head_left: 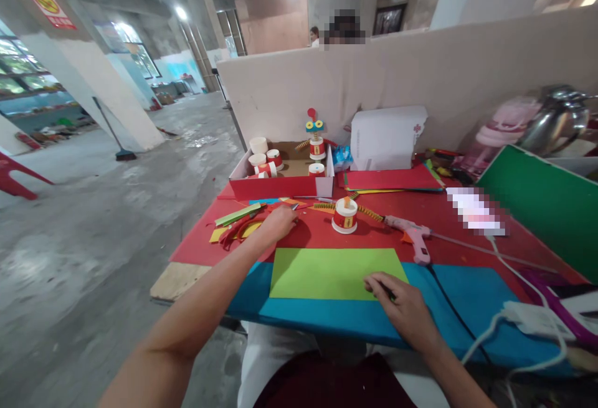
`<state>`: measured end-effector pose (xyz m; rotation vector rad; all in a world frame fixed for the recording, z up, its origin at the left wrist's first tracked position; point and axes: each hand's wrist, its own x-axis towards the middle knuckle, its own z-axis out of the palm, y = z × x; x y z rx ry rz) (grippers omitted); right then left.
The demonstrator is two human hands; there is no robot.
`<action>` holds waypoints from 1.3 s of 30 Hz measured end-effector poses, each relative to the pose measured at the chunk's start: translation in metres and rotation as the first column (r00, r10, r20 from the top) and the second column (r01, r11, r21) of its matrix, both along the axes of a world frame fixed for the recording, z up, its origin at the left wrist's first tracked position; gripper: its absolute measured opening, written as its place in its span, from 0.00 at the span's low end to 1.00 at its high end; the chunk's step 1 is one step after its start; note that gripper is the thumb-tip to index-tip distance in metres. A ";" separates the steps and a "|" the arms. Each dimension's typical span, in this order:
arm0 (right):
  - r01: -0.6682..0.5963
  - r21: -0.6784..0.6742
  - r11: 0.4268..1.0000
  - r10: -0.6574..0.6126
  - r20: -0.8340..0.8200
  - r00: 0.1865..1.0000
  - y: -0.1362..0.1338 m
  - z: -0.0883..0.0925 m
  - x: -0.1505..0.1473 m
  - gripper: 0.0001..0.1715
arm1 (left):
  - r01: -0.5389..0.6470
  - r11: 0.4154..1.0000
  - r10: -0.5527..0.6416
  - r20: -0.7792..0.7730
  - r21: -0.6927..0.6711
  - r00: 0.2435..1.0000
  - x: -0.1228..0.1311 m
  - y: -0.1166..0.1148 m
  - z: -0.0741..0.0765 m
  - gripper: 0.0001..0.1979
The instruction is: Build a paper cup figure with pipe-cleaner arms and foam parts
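Observation:
My left hand point(279, 223) reaches over the red tabletop with its fingers curled down. Beside it lie red looped handles point(239, 231), likely of scissors, and a small metallic tip shows past the fingers. What it grips is hidden. My right hand point(400, 303) is closed at the lower right edge of a light green paper sheet point(327, 274). Something dark shows among its fingers, too small to name. Behind the sheet stands a red and white paper cup point(344, 223), upside down, with coiled yellow-and-dark paper strips at its sides.
A pink glue gun point(415, 238) lies right of the cup. At the back, a box point(280, 189) holds paper cups and a cup figure point(316, 146). Folded green strips point(238, 214) lie at left. A green board point(544, 205), phone and white cable occupy the right.

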<state>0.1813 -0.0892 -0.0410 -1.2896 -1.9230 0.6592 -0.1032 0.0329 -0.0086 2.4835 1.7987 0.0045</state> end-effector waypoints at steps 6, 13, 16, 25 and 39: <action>0.001 0.003 1.000 -0.001 0.011 1.000 0.000 0.001 -0.001 0.20 | 0.015 1.000 -0.014 -0.067 0.008 0.998 0.002 0.018 -0.010 0.13; -0.009 0.001 1.000 0.009 -0.001 1.000 0.000 -0.001 0.000 0.18 | 0.073 0.997 -0.073 -0.060 0.011 0.996 0.010 0.039 -0.010 0.14; -0.009 0.005 1.000 0.009 0.005 1.000 0.000 -0.002 0.000 0.18 | 0.144 0.990 -0.143 -0.064 0.001 0.988 0.012 0.042 -0.013 0.16; -0.014 0.019 1.000 0.014 0.006 1.000 0.000 -0.001 0.000 0.18 | 0.213 0.977 -0.214 -0.068 -0.023 0.975 0.000 0.032 -0.013 0.19; -0.022 0.020 1.000 0.022 0.008 1.000 -0.001 -0.003 0.000 0.16 | 0.092 0.993 -0.089 -0.049 0.067 0.995 0.003 0.003 0.008 0.13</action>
